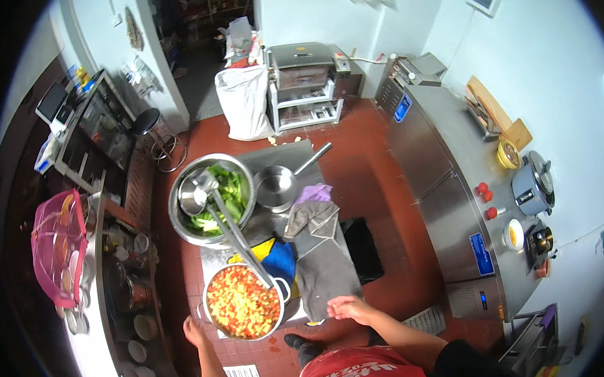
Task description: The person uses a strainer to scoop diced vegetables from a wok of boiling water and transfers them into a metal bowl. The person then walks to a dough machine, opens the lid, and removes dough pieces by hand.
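Note:
A white two-handled pot [244, 301] full of diced red and yellow food stands at the near edge of a metal table [293, 154]. My left hand [195, 332] is just left of the pot, apart from its wall, with nothing visible in it. To the right, my right hand [350, 309] hovers by the near end of a grey cloth [327, 278], palm empty. Behind the pot is a large steel bowl [175, 222] of leafy greens [232, 187]. Two long-handled ladles [193, 196] rest in it, their handles reaching over the pot's rim.
A steel saucepan [276, 187], a purple cloth [313, 193] and a blue-and-yellow cloth [279, 262] lie on the table. On the right counter [441, 111] are tomatoes [491, 213], a white bowl [513, 234] and a rice cooker [533, 187]. Shelves [146, 272] stand left; a black mat [361, 249] lies on the floor.

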Action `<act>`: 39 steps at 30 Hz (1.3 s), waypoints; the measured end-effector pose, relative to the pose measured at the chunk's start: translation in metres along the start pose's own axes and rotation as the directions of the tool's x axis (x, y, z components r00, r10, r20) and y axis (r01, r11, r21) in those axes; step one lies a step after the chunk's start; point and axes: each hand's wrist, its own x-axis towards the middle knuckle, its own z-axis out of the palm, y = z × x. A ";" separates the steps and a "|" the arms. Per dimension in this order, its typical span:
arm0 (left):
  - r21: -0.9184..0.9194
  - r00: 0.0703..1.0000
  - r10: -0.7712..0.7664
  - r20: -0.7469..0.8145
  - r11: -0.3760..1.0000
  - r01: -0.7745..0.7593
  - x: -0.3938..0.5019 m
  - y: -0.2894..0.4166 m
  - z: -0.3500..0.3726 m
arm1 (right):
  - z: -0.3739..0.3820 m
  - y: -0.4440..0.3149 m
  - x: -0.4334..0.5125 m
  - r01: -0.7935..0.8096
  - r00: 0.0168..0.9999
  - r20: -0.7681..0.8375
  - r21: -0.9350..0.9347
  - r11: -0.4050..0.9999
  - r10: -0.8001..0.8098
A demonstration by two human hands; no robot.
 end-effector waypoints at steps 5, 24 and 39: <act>0.547 0.970 0.207 -0.130 0.831 -0.104 -0.148 -0.075 -0.077 | -0.120 0.005 -0.075 0.060 0.994 -0.099 0.155 0.986 -0.044; 0.652 0.689 -0.623 0.372 0.703 0.284 -0.554 -0.044 0.395 | -0.542 -0.225 -0.104 0.133 0.940 -0.310 -0.045 0.990 -0.141; 0.483 0.608 -0.578 0.544 0.809 0.336 -0.330 -0.005 0.778 | -0.618 -0.616 0.200 0.090 0.980 -0.133 -0.358 0.930 -0.146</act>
